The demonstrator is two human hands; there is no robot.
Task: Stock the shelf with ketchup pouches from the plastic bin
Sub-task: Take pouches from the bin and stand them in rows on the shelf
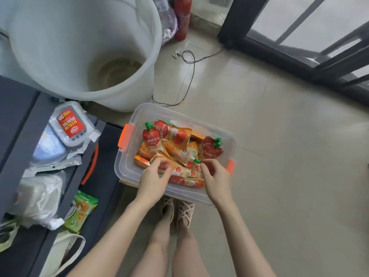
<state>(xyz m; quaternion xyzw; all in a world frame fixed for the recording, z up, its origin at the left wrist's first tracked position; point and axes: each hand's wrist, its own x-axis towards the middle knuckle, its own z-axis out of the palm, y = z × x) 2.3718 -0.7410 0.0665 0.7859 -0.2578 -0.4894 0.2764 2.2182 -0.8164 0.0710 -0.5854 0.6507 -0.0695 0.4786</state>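
Ketchup pouches (151,139) heaped in bin (127,172) on floor, beside shelf (22,124). Left hand (154,175) curled round one at near edge. Right hand (215,175) bent onto pile, grip unclear. Probably light, soft, slick film; best grabbed mid-body or by stiff green spout.

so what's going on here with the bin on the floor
A person stands over a clear bin on the floor, full of ketchup pouches. Both hands are in its near end. The left hand grips one of the pouches; the right hand curls in among them, but its hold is unclear. Nothing is lifted out yet. The shelf on the left holds other packets.
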